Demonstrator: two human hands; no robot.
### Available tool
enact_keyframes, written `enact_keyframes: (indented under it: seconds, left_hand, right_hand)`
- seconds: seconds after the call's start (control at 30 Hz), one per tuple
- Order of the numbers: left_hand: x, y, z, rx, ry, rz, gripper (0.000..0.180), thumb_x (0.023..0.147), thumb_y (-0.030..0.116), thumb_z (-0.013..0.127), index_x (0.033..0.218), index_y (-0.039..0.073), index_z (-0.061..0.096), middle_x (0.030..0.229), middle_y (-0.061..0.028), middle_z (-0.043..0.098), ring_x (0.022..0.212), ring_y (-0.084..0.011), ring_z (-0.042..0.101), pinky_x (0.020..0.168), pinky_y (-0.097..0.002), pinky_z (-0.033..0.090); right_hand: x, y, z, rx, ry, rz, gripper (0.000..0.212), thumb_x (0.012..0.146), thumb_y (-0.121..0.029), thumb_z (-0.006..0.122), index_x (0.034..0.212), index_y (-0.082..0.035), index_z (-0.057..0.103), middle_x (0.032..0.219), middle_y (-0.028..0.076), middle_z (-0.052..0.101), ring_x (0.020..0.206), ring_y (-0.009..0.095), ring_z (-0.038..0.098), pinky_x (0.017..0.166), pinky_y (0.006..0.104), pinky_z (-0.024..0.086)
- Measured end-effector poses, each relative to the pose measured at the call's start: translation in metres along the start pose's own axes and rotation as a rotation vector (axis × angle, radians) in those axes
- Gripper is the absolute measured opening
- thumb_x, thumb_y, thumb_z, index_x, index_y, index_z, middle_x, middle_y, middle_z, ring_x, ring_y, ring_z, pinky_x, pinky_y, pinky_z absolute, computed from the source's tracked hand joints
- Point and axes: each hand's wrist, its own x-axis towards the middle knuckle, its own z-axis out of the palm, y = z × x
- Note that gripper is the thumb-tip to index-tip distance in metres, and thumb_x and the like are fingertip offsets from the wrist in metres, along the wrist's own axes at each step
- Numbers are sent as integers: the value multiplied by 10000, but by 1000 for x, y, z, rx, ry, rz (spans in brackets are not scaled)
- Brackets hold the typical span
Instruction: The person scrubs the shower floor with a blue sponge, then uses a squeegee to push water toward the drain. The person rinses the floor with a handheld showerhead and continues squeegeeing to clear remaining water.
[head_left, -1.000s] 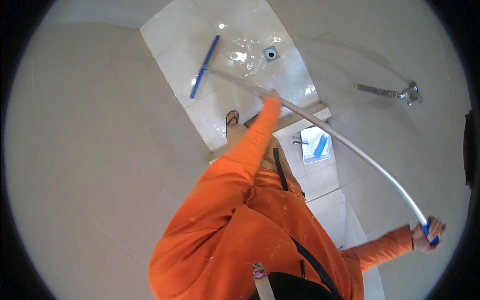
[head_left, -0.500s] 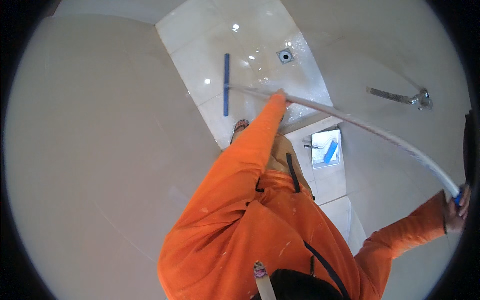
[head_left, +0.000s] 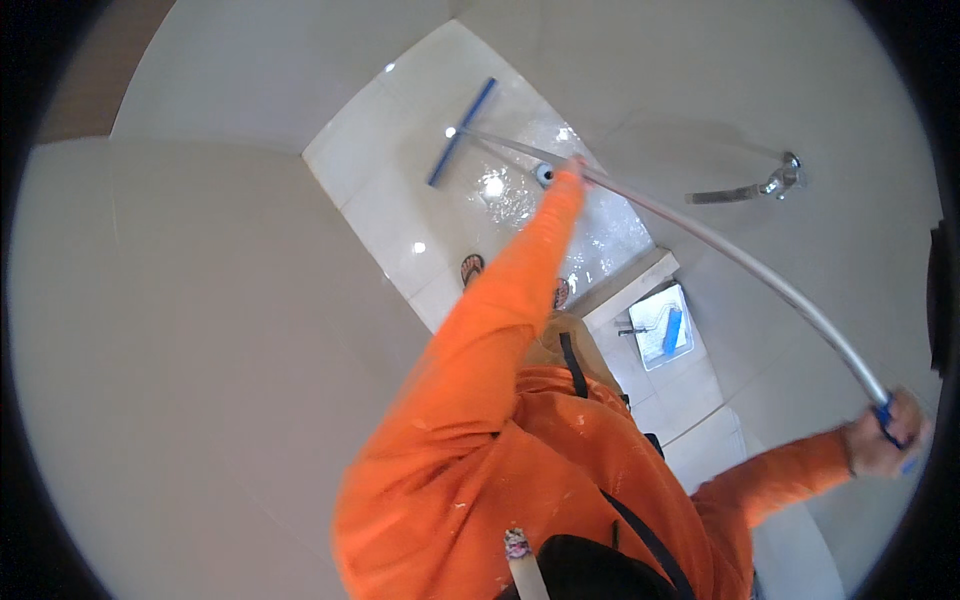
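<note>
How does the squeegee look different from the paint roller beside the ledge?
The squeegee has a long, silvery pole; the paint roller has a short, dark handle.
The squeegee's blade is a thin, straight bar, while the roller's sleeve is a thicker cylinder.
The squeegee is gripped by the left hand and right hand; the roller lies in a pale tray.
Both have blue working ends.

A bathroom's shower area is indicated by the wet, pale-tiled floor (head_left: 370, 210), in which a drain (head_left: 545, 175) is set, bordered by a low curb (head_left: 638, 282). A chrome tap (head_left: 785, 178) is mounted on the wall (head_left: 820, 270); past the curb, a white tray (head_left: 660, 301) and blue roller (head_left: 672, 332) are seen.
</note>
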Motion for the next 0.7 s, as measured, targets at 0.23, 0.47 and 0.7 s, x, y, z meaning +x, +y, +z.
enact_keyframes:
  seconds: [0.23,0.47,0.7]
  left_hand:
    - [-63,167,-96,96,148,226,353,953,243,529,1235,44,456,1050,-168,654,896,-285,654,799,-410,604]
    - [51,194,-147,81,-39,-130,496,952,289,492,1332,12,333,1083,-233,626,837,-402,659,725,-557,613]
    - [-12,48,-70,168,-92,-315,436,946,280,533,1138,-100,439,941,-312,632,739,-452,677,582,-582,610]
  right_hand:
    - [-193,201,202,109,210,396,50,917,-32,540,964,-33,556,748,58,513,730,194,530,919,514,477]
    - [-154,168,201,70,97,202,166,935,-92,482,1087,-44,528,683,13,443,644,151,449,782,435,445]
    - [-111,-55,166,-222,236,94,204,969,-115,483,1133,-25,564,597,-63,344,552,77,327,659,288,322]
